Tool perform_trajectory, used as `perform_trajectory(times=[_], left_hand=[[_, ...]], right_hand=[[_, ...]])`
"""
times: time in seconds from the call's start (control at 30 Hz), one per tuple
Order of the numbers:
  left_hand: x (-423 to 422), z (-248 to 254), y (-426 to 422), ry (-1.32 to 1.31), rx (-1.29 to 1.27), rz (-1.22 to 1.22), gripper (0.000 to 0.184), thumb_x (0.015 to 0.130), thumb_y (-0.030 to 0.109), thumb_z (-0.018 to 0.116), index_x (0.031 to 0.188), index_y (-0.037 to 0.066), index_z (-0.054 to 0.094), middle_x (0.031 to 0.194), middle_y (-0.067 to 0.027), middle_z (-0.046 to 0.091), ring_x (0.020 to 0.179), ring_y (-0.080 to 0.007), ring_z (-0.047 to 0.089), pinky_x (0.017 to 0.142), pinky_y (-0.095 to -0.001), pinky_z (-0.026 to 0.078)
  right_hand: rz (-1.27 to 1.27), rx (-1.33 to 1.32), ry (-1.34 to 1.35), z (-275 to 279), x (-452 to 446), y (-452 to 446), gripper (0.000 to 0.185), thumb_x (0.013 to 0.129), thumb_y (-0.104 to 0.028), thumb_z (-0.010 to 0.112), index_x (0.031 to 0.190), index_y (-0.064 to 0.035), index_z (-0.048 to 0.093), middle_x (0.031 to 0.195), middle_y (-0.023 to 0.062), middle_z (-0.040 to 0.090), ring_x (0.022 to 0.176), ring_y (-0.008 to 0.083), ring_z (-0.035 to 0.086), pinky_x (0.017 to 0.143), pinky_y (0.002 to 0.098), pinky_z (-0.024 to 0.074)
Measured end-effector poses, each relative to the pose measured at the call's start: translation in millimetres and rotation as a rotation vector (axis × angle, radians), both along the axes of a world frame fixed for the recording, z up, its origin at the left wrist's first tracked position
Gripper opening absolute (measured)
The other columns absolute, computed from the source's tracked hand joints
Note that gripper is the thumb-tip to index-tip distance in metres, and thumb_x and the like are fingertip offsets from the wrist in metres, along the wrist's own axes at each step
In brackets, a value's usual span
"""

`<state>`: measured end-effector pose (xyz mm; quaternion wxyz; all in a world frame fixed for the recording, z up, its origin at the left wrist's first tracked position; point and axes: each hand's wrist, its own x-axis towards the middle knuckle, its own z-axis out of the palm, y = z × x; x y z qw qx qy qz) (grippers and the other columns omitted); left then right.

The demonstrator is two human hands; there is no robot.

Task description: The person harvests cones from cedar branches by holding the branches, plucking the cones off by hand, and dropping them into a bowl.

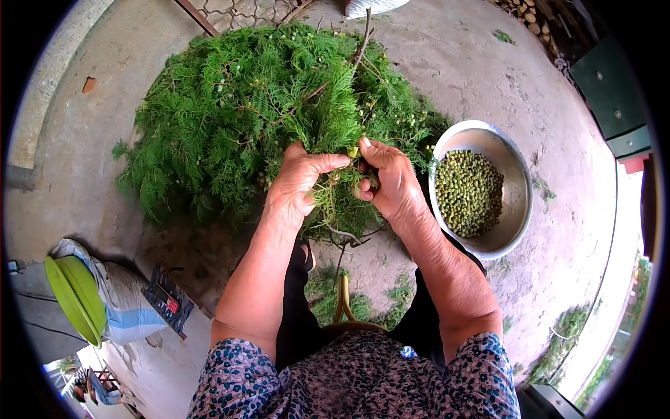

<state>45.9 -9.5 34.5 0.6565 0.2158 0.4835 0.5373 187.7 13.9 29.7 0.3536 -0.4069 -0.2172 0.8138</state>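
Note:
A green leafy branch (338,115) is gripped by my left hand (301,178), its thumb pressed across the stems. Close beside it on the right, my right hand (388,174) pinches a small green seed cone (353,151) between thumb and fingers at the sprig. Both hands are over the front edge of a large heap of green branches (216,119) on the concrete floor. To the right of my right hand stands a metal basin (518,188) partly filled with small green cones (467,192).
At the lower left, a lime-green basin (73,297) leans by a white sack (132,300). Dark green drawers (607,91) and stacked firewood (534,17) are at the upper right. Loose sprigs (401,297) lie on the floor near my legs.

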Motion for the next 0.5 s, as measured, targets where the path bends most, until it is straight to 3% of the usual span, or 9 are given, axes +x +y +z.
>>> perform_trajectory(times=[0.1,0.27,0.37,0.5], left_hand=[[0.0,0.1,0.3,0.02,-0.001,0.015,0.027,0.063,-0.003,0.07,0.087,-0.001,0.058,0.077,-0.0094,0.061,0.061,-0.0183,0.058,0.056,-0.0311,0.051],[-2.5,3.6,-0.1,-0.079,0.061,-0.093,0.021,0.066,-0.001,0.067,0.086,-0.003,0.06,0.075,-0.0092,0.062,0.06,-0.017,0.058,0.05,-0.0274,0.047],[-4.5,-8.7,2.8,-0.007,0.091,-0.101,0.019,0.067,0.001,0.065,0.085,-0.004,0.061,0.074,-0.0088,0.063,0.059,-0.0159,0.057,0.047,-0.0258,0.044],[-1.2,-4.7,1.3,-0.007,0.013,0.049,0.018,0.066,0.002,0.068,0.081,-0.004,0.06,0.073,-0.009,0.062,0.06,-0.0155,0.057,0.047,-0.0256,0.043]], right_hand=[[0.008,-0.002,-0.011,2.1,0.2,-0.8,0.024,0.088,-0.027,0.05,0.077,-0.0067,0.044,0.068,0.0017,0.038,0.047,0.0105,0.035,0.042,0.0248,0.0284],[-0.012,-0.06,0.045,-1.2,1.9,1.0,0.025,0.089,-0.028,0.048,0.077,-0.0059,0.045,0.067,0.0016,0.039,0.047,0.0111,0.035,0.042,0.0251,0.0284],[-0.048,-0.058,0.105,-0.2,0.1,-0.9,0.024,0.09,-0.027,0.045,0.079,-0.0051,0.047,0.067,0.0025,0.042,0.048,0.0114,0.036,0.042,0.0252,0.0292],[-0.117,0.019,0.121,-1.2,-1.9,1.6,0.024,0.091,-0.026,0.042,0.084,-0.0044,0.049,0.069,0.0043,0.048,0.052,0.0115,0.038,0.044,0.0248,0.0314]])
